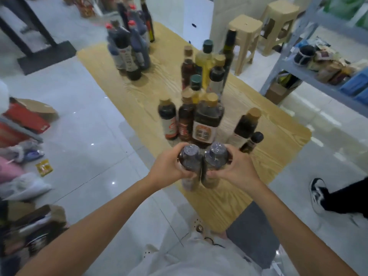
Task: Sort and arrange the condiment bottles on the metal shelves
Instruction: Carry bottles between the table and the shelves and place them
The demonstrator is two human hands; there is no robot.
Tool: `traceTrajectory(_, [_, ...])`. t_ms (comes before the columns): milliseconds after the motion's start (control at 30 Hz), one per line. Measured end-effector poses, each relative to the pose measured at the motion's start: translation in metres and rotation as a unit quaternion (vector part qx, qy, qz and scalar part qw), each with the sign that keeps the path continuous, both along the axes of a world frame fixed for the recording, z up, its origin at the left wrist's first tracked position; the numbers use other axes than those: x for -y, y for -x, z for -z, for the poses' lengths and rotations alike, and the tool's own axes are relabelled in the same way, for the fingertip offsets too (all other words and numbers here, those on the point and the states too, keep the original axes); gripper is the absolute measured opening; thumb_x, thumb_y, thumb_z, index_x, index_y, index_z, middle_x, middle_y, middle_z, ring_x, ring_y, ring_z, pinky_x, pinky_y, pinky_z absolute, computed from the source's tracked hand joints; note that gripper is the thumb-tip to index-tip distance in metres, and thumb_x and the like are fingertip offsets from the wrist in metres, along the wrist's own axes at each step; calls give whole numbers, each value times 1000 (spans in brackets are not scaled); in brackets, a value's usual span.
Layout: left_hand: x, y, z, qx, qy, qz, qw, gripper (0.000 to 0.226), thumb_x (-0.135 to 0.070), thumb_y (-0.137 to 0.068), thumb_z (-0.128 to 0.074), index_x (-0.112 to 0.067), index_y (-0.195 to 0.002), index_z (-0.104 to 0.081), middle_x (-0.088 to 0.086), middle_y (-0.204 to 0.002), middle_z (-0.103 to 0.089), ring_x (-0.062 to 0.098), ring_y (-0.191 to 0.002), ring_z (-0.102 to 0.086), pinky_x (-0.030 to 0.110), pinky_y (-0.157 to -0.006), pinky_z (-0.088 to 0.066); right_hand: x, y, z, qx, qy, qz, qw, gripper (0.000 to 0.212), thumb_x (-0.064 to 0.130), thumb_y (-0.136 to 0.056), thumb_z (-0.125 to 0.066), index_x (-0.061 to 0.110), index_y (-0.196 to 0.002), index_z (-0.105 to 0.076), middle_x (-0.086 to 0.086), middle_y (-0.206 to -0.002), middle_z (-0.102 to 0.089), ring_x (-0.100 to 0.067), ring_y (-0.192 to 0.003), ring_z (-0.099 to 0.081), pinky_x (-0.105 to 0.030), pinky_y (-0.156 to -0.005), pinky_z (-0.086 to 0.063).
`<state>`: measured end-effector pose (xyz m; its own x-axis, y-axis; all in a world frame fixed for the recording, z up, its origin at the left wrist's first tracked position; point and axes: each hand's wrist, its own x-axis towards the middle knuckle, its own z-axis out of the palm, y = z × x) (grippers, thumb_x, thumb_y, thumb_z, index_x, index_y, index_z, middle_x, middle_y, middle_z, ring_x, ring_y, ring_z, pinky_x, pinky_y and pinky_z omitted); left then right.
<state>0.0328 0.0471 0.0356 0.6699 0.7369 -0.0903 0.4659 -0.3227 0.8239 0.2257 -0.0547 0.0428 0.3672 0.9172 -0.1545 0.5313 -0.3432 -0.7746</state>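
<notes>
Two dark bottles with grey-blue caps are held side by side above the near end of a low wooden table (278,140). My left hand (169,164) grips the left bottle (189,158) and my right hand (237,168) grips the right bottle (216,157). Just beyond them stands a cluster of condiment bottles (201,108) with gold and green caps. A second group of dark red-capped bottles (129,48) stands at the far left end. The grey metal shelf (310,76) is at the right.
Two tan plastic stools (247,36) stand behind the table by the shelf, which holds packets and blue tubs. Boxes, bags and clutter (25,124) lie on the tiled floor at left. Another person's leg and sneaker (318,194) are at right.
</notes>
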Motion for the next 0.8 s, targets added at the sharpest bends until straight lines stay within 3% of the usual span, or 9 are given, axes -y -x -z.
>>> traceTrajectory(67, [-3,49,-16,13,1,-56,998,70,-20,-53,-89,-30,-114,-57,-15,-93,-67,3,-79,-61,21,-76,-52,-19,38,-19,-3,-8,-58,998,79,34,-49,-91,26,-119,-57,10,-108,-65,-7,-98,-60,-28,-85,-52])
traceTrajectory(200, [-4,166,-60,30,-20,-171,985,70,-16,-54,-88,-33,-115,-58,-9,-97,-71,7,-81,-65,24,-78,-55,-65,128,-60,-38,-17,-181,983,69,27,-47,-92,27,-108,-60,16,-99,-66,-4,-92,-62,-16,-77,-48])
traceTrajectory(267, [0,229,-81,31,-41,-230,972,67,-15,-55,-87,-35,-113,-58,-10,-96,-70,4,-80,-65,24,-77,-55,-88,181,-81,-50,-27,-252,966,66,26,-46,-91,24,-106,-64,14,-95,-70,-4,-90,-66,-20,-78,-51])
traceTrajectory(400, [26,340,-122,38,-79,-342,936,70,-12,-53,-88,-22,-117,-62,-10,-96,-71,0,-79,-66,23,-78,-55,-118,290,-119,-80,-63,-379,920,53,12,-52,-89,21,-99,-67,8,-87,-73,-7,-82,-69,-25,-76,-55])
traceTrajectory(467, [52,394,-145,51,-99,-410,905,70,-11,-50,-90,-22,-115,-64,-7,-94,-72,1,-77,-66,23,-77,-53,-128,353,-139,-99,-77,-446,886,47,6,-54,-88,22,-93,-67,10,-81,-74,-4,-76,-69,-20,-69,-53])
traceTrajectory(533, [80,436,-170,57,-123,-469,873,65,-22,-45,-89,-31,-105,-67,-7,-93,-74,7,-80,-68,29,-79,-54,-134,408,-162,-122,-96,-505,849,45,2,-54,-88,24,-87,-68,12,-77,-73,-4,-73,-68,-18,-66,-52])
traceTrajectory(633, [121,483,-204,55,-156,-540,825,60,-32,-40,-85,-41,-97,-67,-8,-94,-74,12,-86,-70,35,-83,-56,-134,480,-196,-143,-122,-582,791,46,5,-52,-88,17,-92,-69,2,-85,-75,-16,-81,-71,-31,-71,-56])
traceTrajectory(733, [153,510,-235,51,-192,-593,781,62,-16,-45,-89,-28,-102,-70,-3,-95,-75,16,-88,-70,40,-85,-56,-130,534,-233,-167,-141,-644,733,49,13,-49,-88,16,-93,-68,2,-87,-75,-15,-82,-71,-30,-73,-53])
traceTrajectory(800, [167,522,-257,41,-220,-615,756,60,-4,-50,-89,-27,-102,-69,-5,-94,-75,13,-86,-70,36,-82,-57,-127,564,-256,-177,-158,-678,696,51,23,-45,-87,20,-93,-68,4,-89,-75,-14,-84,-71,-30,-79,-52])
